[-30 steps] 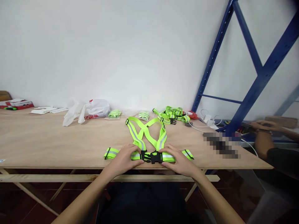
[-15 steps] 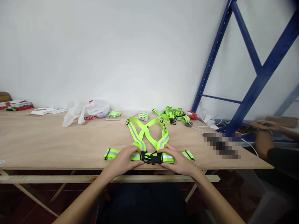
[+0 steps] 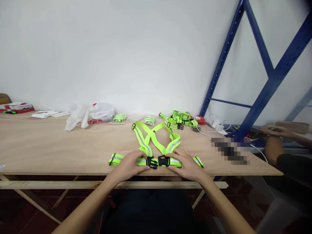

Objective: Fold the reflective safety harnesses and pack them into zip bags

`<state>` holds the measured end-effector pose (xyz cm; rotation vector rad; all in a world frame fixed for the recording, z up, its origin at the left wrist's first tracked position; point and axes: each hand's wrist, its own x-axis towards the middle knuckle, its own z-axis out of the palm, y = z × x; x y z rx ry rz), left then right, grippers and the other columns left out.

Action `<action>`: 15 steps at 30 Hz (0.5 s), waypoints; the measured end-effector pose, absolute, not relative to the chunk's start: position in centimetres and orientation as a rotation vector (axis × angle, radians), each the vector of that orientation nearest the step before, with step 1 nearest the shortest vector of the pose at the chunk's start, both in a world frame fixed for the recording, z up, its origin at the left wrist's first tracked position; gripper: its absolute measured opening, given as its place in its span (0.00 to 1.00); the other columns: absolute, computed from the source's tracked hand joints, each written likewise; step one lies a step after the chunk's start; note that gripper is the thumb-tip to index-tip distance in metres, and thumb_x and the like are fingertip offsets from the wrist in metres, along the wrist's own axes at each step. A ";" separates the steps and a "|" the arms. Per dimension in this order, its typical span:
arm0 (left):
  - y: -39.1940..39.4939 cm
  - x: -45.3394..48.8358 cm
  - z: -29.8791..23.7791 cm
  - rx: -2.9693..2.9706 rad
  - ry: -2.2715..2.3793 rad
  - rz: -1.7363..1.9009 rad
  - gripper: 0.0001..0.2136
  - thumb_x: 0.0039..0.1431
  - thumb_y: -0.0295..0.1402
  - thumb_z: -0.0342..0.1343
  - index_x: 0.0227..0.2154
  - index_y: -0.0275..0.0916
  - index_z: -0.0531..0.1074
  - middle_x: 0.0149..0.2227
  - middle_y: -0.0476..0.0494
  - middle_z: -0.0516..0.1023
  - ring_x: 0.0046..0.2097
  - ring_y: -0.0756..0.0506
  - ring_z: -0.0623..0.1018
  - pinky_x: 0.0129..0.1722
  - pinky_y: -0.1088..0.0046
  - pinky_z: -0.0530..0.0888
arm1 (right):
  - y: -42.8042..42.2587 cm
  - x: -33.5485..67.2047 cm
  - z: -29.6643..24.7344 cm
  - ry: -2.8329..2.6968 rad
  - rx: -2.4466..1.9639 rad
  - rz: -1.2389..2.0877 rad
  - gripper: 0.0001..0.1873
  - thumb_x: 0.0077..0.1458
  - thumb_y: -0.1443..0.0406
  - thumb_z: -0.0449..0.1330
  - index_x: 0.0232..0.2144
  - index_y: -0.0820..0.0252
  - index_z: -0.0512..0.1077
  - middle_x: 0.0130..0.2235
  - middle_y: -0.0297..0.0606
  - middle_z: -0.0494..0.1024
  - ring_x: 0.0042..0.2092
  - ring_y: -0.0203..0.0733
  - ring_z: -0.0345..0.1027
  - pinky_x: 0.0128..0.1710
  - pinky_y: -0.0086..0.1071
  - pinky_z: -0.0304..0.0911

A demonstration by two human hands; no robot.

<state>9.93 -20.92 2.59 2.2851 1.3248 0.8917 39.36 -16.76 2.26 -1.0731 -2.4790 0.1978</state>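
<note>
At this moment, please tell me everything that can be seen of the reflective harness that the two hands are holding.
The reflective harness is yellow-green and silver-striped, and looks like woven webbing. It lies spread on the wooden table, near its front edge, with upper straps crossing in an X. A black adjuster sits at the upper left loop. The left hand holds the black buckle prong half, the right hand the black buckle socket half; these are unfastened and apart. Side bands show beyond both hands.
</note>
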 end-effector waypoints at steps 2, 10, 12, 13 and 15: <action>-20.9 10.0 2.6 2.289 1.328 0.897 0.12 0.56 0.41 0.64 0.39 0.42 0.74 0.42 0.45 0.80 0.45 0.41 0.78 0.45 0.67 0.72 | -16.8 39.4 2.2 -2.478 -1.055 0.238 0.20 0.58 0.56 0.63 0.53 0.51 0.75 0.48 0.44 0.74 0.52 0.53 0.69 0.53 0.46 0.65; -20.9 9.9 2.4 2.300 1.340 0.905 0.11 0.56 0.41 0.64 0.38 0.42 0.74 0.42 0.45 0.79 0.45 0.41 0.77 0.45 0.66 0.72 | -16.7 39.4 2.2 -2.462 -1.036 0.312 0.20 0.57 0.57 0.64 0.52 0.51 0.75 0.48 0.42 0.74 0.51 0.51 0.70 0.52 0.42 0.66; -20.9 9.9 2.4 2.296 1.347 0.914 0.12 0.56 0.41 0.64 0.38 0.42 0.74 0.42 0.44 0.79 0.46 0.40 0.77 0.46 0.65 0.71 | -16.7 39.4 2.2 -2.465 -1.029 0.288 0.20 0.57 0.57 0.64 0.52 0.50 0.76 0.47 0.42 0.74 0.51 0.51 0.69 0.52 0.43 0.66; -20.9 9.9 2.4 2.294 1.348 0.917 0.12 0.55 0.40 0.64 0.38 0.42 0.74 0.42 0.44 0.79 0.46 0.40 0.76 0.47 0.65 0.71 | -16.7 39.4 2.2 -2.466 -1.026 0.282 0.20 0.56 0.57 0.64 0.51 0.50 0.76 0.47 0.42 0.74 0.51 0.52 0.69 0.53 0.43 0.66; -20.9 10.0 2.4 2.292 1.344 0.922 0.11 0.55 0.40 0.65 0.38 0.42 0.74 0.42 0.44 0.79 0.46 0.41 0.76 0.47 0.65 0.71 | -16.7 39.4 2.1 -2.464 -1.025 0.295 0.20 0.56 0.58 0.64 0.52 0.50 0.76 0.47 0.42 0.74 0.51 0.52 0.69 0.53 0.43 0.66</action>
